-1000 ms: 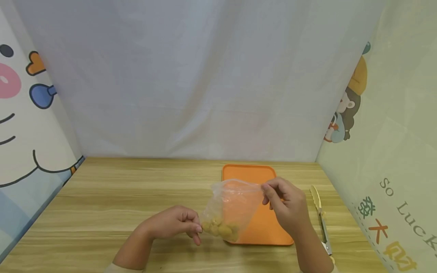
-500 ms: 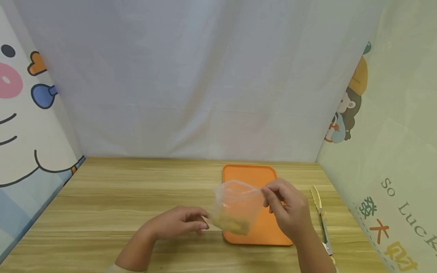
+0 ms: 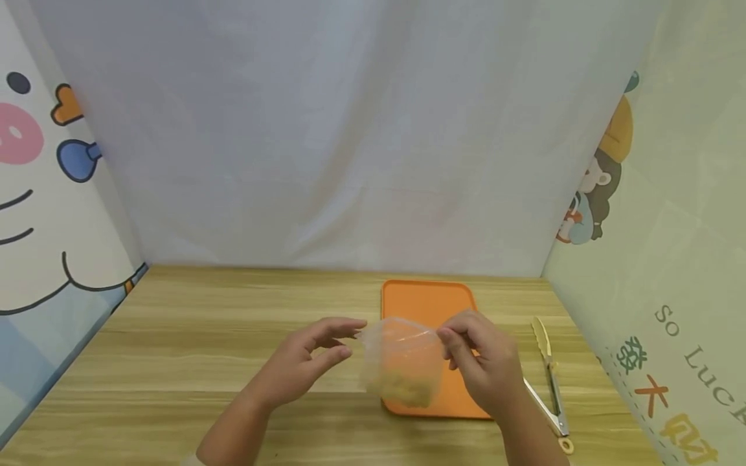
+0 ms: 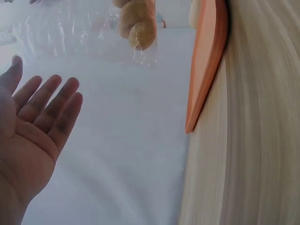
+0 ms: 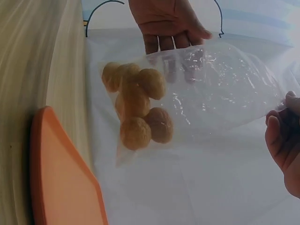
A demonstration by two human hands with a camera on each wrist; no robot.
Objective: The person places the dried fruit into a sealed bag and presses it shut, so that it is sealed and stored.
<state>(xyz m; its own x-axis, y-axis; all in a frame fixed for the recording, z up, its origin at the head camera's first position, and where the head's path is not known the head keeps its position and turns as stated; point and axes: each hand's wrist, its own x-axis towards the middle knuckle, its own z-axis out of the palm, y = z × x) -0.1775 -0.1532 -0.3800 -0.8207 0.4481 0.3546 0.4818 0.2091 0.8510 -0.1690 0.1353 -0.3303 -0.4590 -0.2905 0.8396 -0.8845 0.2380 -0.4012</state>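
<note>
A clear plastic bag (image 3: 402, 353) hangs above the table, in front of the orange tray (image 3: 428, 296). My right hand (image 3: 485, 366) pinches its top right corner between thumb and fingers. Several round brown balls (image 5: 133, 101) are gathered at the bottom of the bag, seen plainly in the right wrist view. My left hand (image 3: 309, 359) is at the bag's left side, thumb and fingers apart, holding nothing. In the left wrist view the left palm (image 4: 28, 150) is spread below the bag; whether a fingertip touches the plastic I cannot tell.
Metal tongs (image 3: 550, 369) with pale yellow tips lie on the wooden table (image 3: 233, 336) to the right of the tray, partly behind my right forearm. A pale curtain (image 3: 291, 162) closes off the back, with printed cloth on both sides.
My left hand has let go of the bag's lower left corner and risen toward the bag's mouth, its fingers spreading. The bag now hangs straighter. My right hand has shifted slightly left, still pinching the bag.
</note>
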